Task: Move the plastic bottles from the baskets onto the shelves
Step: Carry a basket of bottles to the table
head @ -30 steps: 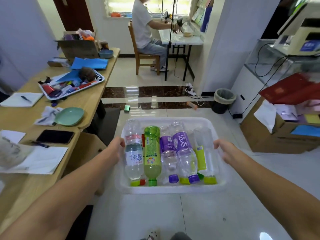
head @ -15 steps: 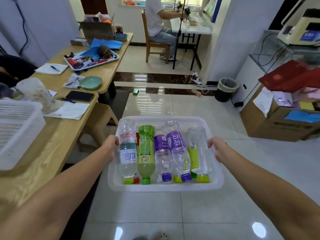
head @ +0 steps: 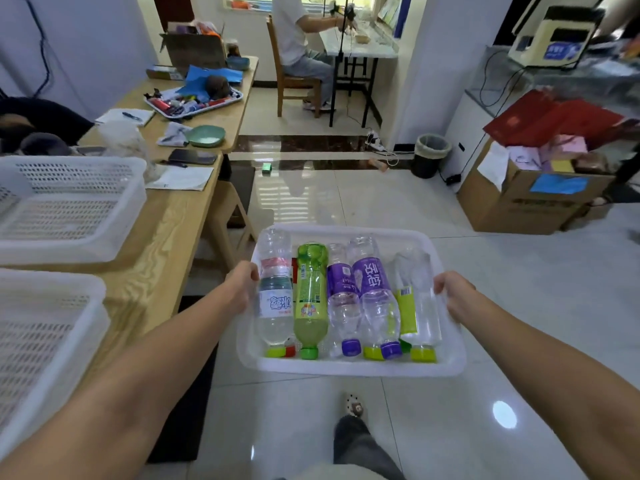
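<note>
Now the left hand point(head: 242, 285) and right hand point(head: 453, 294) each grip a side of the white basket point(head: 346, 367), fingers curled over its rim, so the bottles point(head: 310, 299) stay flat.

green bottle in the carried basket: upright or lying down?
Lying down. The green bottle lies flat in the basket, its cap toward the person, alongside the other bottles.

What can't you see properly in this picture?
Head view only:
- Shelves: none in frame, so where the bottles go is unknown.
- Lower bottles in the carried basket: covered by the top bottles.
- Fingers of left hand and right hand: hidden by the rim.
- Seated person: cut off by the top edge.
</note>
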`<action>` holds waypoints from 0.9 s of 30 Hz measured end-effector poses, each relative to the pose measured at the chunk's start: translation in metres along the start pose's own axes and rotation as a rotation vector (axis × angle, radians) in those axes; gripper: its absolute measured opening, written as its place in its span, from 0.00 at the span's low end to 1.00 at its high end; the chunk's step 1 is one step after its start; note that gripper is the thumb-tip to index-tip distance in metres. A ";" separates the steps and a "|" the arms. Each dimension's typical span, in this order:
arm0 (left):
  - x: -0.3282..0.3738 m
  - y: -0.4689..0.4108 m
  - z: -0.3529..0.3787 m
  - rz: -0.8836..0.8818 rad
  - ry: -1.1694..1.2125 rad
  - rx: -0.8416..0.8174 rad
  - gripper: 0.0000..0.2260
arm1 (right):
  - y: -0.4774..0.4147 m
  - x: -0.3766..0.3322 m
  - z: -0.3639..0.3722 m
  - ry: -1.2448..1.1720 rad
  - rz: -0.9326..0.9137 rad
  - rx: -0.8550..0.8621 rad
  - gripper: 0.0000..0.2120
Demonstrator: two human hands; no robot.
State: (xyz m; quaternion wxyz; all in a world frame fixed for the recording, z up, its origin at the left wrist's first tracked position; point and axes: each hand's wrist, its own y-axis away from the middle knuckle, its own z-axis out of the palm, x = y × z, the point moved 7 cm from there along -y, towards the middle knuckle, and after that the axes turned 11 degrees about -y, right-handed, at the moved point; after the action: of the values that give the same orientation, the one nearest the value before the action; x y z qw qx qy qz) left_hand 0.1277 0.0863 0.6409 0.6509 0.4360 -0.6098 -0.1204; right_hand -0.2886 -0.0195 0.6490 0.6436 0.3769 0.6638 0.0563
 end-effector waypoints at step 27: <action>-0.365 0.264 -0.190 -0.071 -0.089 0.019 0.06 | 0.326 0.317 -0.205 -0.043 0.101 0.031 0.05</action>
State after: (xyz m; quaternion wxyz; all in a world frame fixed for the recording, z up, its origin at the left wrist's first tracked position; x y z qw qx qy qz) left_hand 0.1168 0.5738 0.6014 0.6141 0.4578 -0.6235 -0.1567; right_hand -0.2974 0.4772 0.6080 0.6481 0.4209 0.6307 0.0704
